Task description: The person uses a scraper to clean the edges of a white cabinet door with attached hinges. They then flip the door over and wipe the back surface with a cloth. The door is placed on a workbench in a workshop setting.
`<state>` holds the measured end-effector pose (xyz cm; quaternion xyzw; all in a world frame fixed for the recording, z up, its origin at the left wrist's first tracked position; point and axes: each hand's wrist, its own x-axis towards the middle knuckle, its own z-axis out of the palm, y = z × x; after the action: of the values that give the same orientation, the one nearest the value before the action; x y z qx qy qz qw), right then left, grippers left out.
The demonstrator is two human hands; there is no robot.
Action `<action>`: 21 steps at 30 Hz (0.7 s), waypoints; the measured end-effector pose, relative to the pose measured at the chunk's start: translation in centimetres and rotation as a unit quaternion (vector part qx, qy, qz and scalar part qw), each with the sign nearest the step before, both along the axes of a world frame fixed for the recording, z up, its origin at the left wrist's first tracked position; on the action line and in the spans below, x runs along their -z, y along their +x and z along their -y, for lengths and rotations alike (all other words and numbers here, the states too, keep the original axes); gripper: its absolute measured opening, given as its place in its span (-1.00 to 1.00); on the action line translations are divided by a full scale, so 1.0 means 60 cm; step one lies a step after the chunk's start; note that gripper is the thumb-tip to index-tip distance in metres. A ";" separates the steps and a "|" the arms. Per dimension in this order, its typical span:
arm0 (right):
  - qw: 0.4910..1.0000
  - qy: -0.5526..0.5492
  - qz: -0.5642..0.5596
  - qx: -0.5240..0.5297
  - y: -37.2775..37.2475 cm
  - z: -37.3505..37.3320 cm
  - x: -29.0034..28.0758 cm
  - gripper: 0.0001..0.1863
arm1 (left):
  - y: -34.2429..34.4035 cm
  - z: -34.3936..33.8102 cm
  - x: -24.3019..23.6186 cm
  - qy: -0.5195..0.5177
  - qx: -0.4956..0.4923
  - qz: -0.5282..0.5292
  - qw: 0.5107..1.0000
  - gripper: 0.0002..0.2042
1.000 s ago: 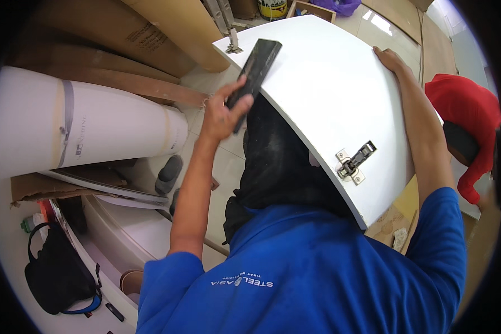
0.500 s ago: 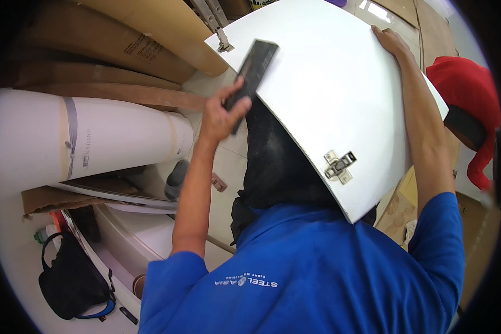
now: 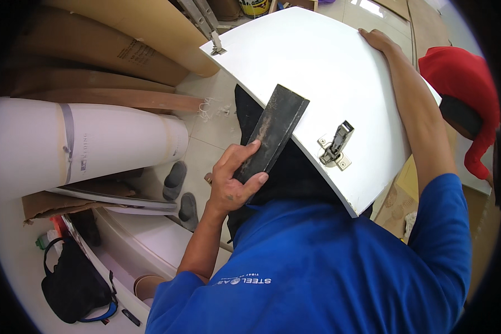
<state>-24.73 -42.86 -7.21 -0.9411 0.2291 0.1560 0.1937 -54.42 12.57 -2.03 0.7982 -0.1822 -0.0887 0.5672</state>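
A white cabinet door [image 3: 312,72] lies slanted across my lap, with a metal hinge [image 3: 335,147] at its near corner and another hinge [image 3: 217,45] at the far left corner. My left hand [image 3: 234,177] is closed round the lower part of a long black rectangular block [image 3: 278,125], whose face has worn brownish patches. The block's upper end lies against or just over the door's left edge; contact is hard to tell. At the door's far right edge, my right hand [image 3: 377,40] grips the rim, its fingertips partly hidden, while the forearm runs along that side.
A thick white roll [image 3: 122,139] and brown cardboard sheets [image 3: 94,55] crowd the left. Grey slippers [image 3: 175,181] lie on the tiled floor near a black bag [image 3: 75,284]. Close on the right is a person in a red head covering [image 3: 462,72].
My left hand has drawn the block back toward my body and to the right along the door's left edge. The door has shifted slightly left; my right hand still holds its far edge.
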 end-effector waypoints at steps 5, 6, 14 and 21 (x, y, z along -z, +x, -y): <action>0.999 -0.048 0.021 0.007 0.006 -0.006 -0.005 -0.25 | 0.122 0.062 0.007 -0.007 -0.047 0.055 0.997 -0.39; 0.998 -0.052 0.023 0.006 0.010 -0.006 -0.006 -0.24 | 0.164 0.072 0.002 0.007 -0.071 0.051 0.996 -0.40; 0.999 -0.038 -0.020 -0.010 0.007 0.002 0.003 -0.23 | 0.057 0.022 -0.052 -0.074 -0.003 0.055 0.996 -0.42; 0.999 -0.035 0.004 0.029 0.023 -0.002 -0.010 -0.23 | 0.124 0.051 0.007 0.017 -0.024 0.104 0.994 -0.44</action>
<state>-23.32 -42.75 -6.64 -0.9407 0.2610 0.1388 0.1664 -46.97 9.54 -2.47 0.8170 -0.2196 0.0051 0.5331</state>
